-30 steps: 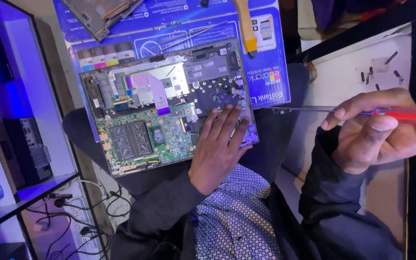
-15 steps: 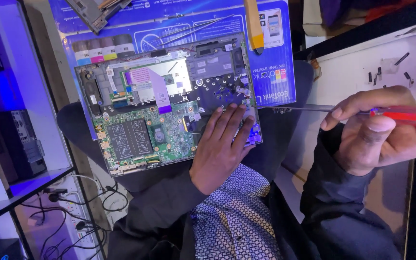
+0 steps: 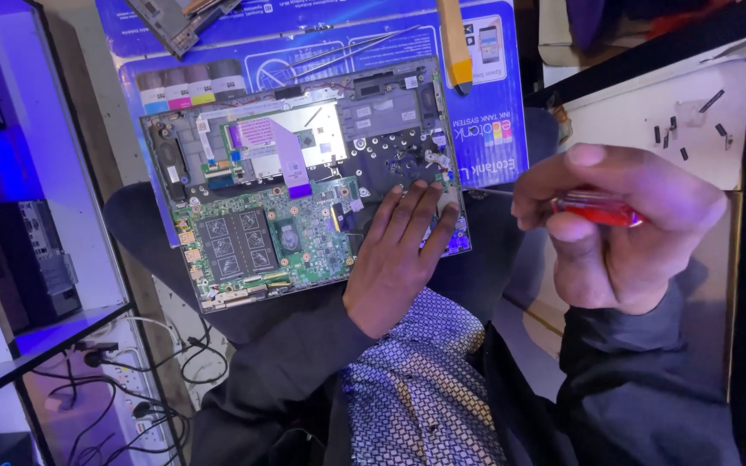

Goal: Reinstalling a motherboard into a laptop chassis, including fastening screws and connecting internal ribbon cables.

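Note:
An opened laptop base [image 3: 243,173] with a green circuit board [image 3: 252,242] lies on a blue printed mat [image 3: 494,103]. My left hand [image 3: 395,259] rests flat on the board's right part, fingers spread toward the metal area near the hinge. My right hand [image 3: 623,233] is closed around a red-handled screwdriver [image 3: 593,207]. Its thin shaft [image 3: 485,192] points left, and the tip reaches the laptop's right edge beside my left fingertips.
An orange-and-white pry tool [image 3: 453,39] and tweezers [image 3: 356,47] lie on the mat above the laptop. Several small dark screws [image 3: 671,129] sit on a white surface at right. At far left are a shelf unit [image 3: 19,259] and cables with a power strip [image 3: 131,388].
My right hand with the screwdriver has moved a little left, toward the laptop's edge. My left hand stays on the board. The view has tilted slightly.

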